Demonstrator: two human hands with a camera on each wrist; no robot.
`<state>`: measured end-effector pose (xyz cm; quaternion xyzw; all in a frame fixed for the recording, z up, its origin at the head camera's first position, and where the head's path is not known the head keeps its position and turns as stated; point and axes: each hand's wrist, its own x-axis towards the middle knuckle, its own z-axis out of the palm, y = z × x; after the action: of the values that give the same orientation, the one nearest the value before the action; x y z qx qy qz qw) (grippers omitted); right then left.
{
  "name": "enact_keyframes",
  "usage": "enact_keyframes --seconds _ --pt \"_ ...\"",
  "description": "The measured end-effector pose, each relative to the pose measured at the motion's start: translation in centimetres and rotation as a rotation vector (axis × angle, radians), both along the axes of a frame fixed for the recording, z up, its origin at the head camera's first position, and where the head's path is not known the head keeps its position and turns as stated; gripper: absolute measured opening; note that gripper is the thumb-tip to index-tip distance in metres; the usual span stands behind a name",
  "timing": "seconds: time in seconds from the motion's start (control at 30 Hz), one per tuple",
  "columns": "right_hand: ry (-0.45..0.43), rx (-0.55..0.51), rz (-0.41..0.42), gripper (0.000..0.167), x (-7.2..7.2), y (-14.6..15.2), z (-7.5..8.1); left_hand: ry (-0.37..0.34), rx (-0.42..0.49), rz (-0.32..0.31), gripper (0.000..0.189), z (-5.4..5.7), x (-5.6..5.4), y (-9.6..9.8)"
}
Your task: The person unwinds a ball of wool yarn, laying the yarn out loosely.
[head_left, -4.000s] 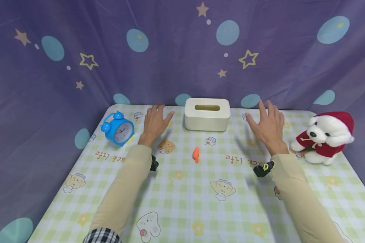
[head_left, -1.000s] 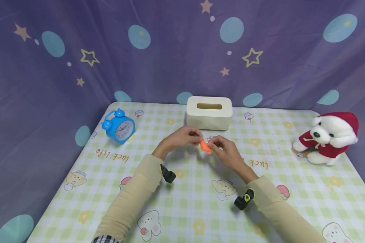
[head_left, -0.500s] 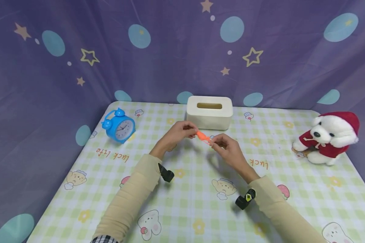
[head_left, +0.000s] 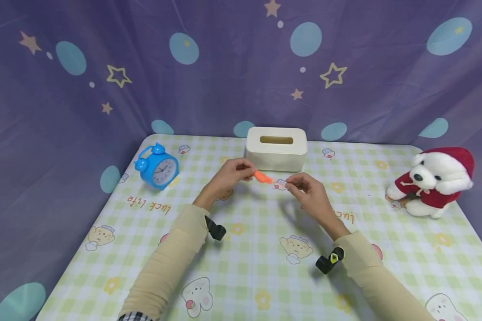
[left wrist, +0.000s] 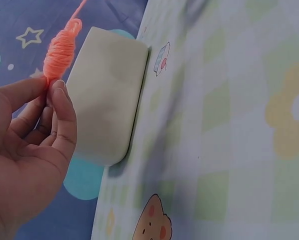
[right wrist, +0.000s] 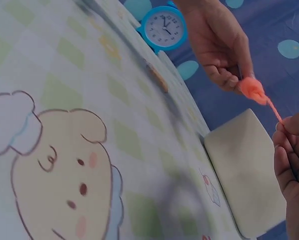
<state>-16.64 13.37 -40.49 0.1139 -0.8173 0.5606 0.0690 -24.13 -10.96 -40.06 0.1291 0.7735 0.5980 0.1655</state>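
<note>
A small wound bundle of orange yarn (left wrist: 60,54) is held above the table in front of the tissue box. My left hand (head_left: 230,174) pinches one end of it between thumb and forefinger. From the bundle's other end a loose yarn strand (right wrist: 274,108) runs to my right hand (head_left: 311,196), whose thumb and fingertip pinch it. In the left wrist view the strand leaves past the top edge, and my left hand (left wrist: 32,135) sits just below the bundle. My right hand (right wrist: 297,160) shows at the right edge of its own wrist view.
Behind the hands stands a cream tissue box (head_left: 276,156). A blue alarm clock (head_left: 157,167) is at the far left, a white plush dog (head_left: 430,183) in red hat and clothes at the right. A green checked cloth (head_left: 233,276) covers the table, and a purple curtain (head_left: 233,102) hangs behind.
Both hands came down from the table's far side, and the yarn was lifted off the cloth. Over the last second the hands have drawn apart, pulling out a strand.
</note>
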Motion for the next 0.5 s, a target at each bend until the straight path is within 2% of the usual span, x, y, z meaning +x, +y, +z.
enact_keyframes --seconds 0.2,0.5 --pt "0.022 -0.017 -0.033 0.018 -1.4 1.8 -2.0 -0.002 0.01 0.015 0.018 -0.1 -0.2 -0.4" --pt "0.066 0.012 -0.082 0.021 -1.5 3.1 -2.5 -0.002 0.008 0.056 0.019 -0.2 -0.4 -0.7"
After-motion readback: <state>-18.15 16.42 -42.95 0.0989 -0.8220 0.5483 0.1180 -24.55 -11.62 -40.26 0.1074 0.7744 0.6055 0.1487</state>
